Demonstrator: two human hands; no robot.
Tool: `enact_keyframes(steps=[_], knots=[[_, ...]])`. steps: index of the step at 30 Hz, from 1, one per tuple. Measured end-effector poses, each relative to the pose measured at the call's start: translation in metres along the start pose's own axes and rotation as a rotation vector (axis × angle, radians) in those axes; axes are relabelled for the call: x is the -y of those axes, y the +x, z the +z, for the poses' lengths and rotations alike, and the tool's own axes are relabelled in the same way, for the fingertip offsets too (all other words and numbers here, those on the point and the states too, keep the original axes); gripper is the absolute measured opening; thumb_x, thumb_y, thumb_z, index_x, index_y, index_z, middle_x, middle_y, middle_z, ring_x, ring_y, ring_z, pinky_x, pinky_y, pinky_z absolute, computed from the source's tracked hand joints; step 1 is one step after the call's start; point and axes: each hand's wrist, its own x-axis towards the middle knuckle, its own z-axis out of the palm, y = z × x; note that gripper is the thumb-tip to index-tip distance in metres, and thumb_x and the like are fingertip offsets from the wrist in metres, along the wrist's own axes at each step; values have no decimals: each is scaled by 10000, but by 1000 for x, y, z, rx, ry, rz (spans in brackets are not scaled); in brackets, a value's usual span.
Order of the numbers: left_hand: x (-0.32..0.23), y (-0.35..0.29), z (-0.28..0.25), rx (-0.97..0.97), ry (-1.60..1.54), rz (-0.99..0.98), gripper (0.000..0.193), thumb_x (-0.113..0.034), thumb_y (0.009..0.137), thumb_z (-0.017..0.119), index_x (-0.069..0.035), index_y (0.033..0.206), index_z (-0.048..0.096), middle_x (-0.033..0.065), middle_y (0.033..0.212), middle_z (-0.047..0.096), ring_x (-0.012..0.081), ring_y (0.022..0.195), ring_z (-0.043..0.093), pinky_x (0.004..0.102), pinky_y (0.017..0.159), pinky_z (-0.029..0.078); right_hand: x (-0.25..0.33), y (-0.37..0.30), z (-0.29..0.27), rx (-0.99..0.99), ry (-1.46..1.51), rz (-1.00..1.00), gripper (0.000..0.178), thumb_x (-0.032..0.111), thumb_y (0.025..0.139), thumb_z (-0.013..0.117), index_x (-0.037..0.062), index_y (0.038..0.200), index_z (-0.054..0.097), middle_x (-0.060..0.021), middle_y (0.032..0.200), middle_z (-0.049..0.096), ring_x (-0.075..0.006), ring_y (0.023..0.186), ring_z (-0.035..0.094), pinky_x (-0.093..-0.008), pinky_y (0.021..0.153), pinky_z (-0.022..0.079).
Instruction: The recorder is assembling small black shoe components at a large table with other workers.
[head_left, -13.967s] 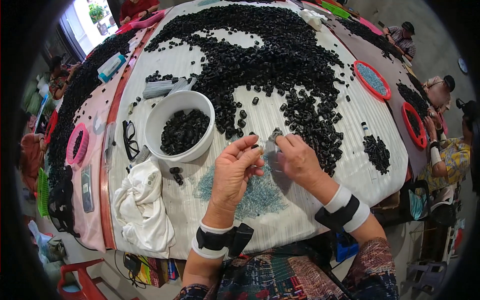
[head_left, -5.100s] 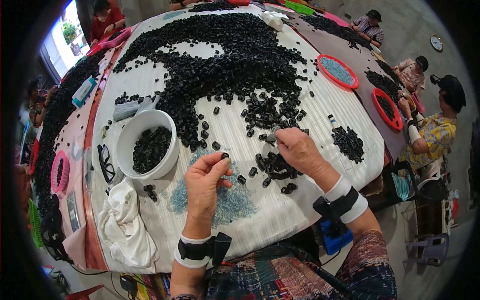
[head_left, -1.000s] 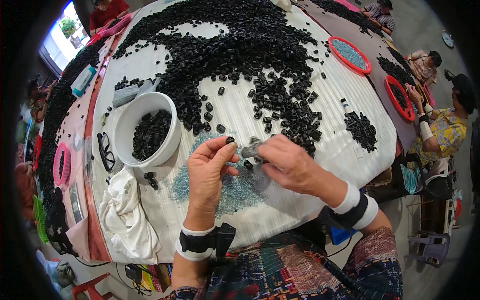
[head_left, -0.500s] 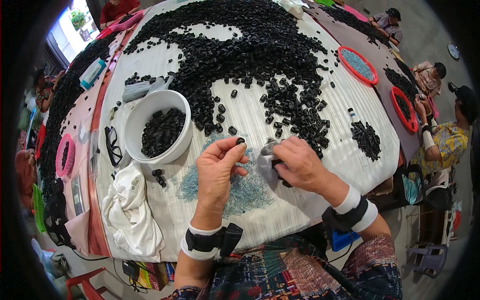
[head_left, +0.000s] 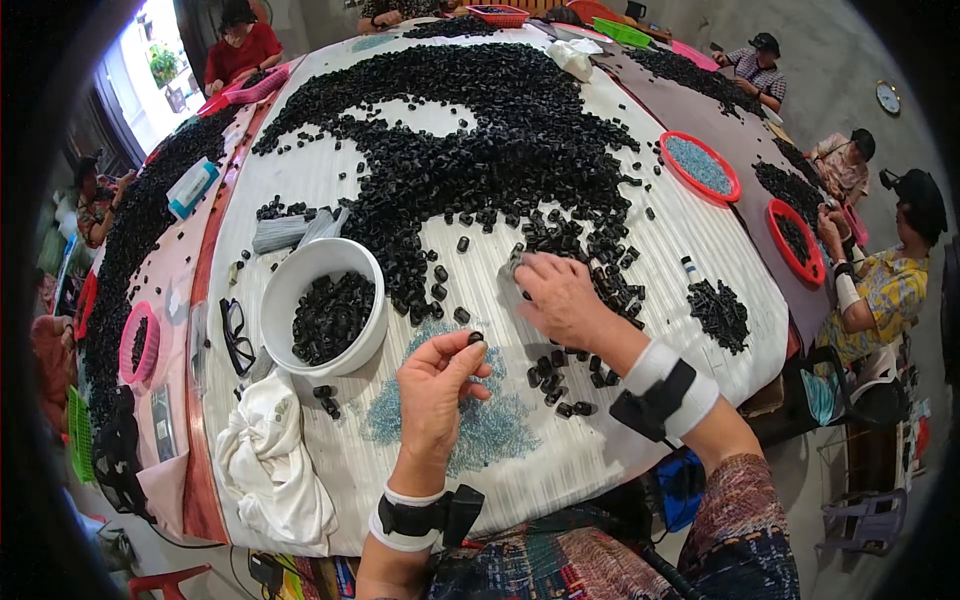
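Between thumb and fingertips of my left hand (head_left: 432, 390) is a small black cylindrical part (head_left: 476, 339), held above a spread of tiny pale-blue beads (head_left: 500, 435). My right hand (head_left: 565, 300), palm down with fingers bent, is at the near edge of the large heap of black parts (head_left: 470, 130). A crumpled grey piece (head_left: 512, 265) shows at its fingertips; its kind is unclear. Several loose black parts (head_left: 548, 375) lie below the right hand, beside the beads. Left of my left hand stands a white bucket (head_left: 372, 335) partly filled with black parts.
Eyeglasses (head_left: 236, 337) and a white cloth (head_left: 270, 460) lie at the left. A bundle of grey strips (head_left: 285, 232) is behind the bucket. At the right are a small black pile (head_left: 718, 315) and a red tray (head_left: 735, 193) of blue beads. Several people work around the tables.
My right hand has moved away from me toward the heap, uncovering loose black parts. My left hand still pinches its part. The view has tilted up, showing more of the far end.
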Motion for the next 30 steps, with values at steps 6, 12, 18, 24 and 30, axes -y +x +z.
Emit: enact_keyframes(steps=[6, 12, 18, 24, 30], knots=[[-1, -2, -1, 1, 9, -14, 200, -54, 830, 679, 13, 1006, 612, 104, 883, 674, 125, 679, 646, 216, 465, 526, 27, -50, -17, 32, 17, -192, 326, 197, 791, 617, 113, 1096, 540, -80, 1292, 488, -295, 1236, 410, -439, 979, 342], [2, 1, -1, 4, 6, -4, 197, -54, 833, 676, 11, 1007, 612, 97, 869, 675, 120, 679, 646, 213, 464, 530, 30, -91, -35, 65, 68, -200, 227, 168, 784, 636, 104, 992, 570, -57, 1253, 527, -288, 1221, 423, -457, 996, 324], [1, 1, 0, 10, 35, -2, 194, -53, 836, 673, 12, 1009, 612, 99, 872, 674, 122, 681, 646, 214, 468, 532, 17, -85, -52, 18, 252, -209, 139, 55, 767, 611, 68, 896, 562, -70, 948, 599, -275, 937, 550, -386, 807, 445], [0, 0, -2, 8, 33, 12, 194, -51, 837, 672, 14, 1010, 612, 99, 871, 672, 118, 686, 643, 216, 478, 533, 15, -22, -32, -186, 273, -63, 63, 38, 778, 578, 31, 819, 531, -124, 769, 569, -306, 765, 560, -382, 688, 479], [0, 0, 1, 31, 8, 24, 187, -39, 842, 663, 16, 1014, 616, 97, 875, 671, 124, 687, 643, 219, 497, 536, 20, -5, 4, -178, 183, 12, 26, 40, 781, 550, 41, 757, 540, -132, 705, 565, -325, 733, 598, -423, 628, 503]])
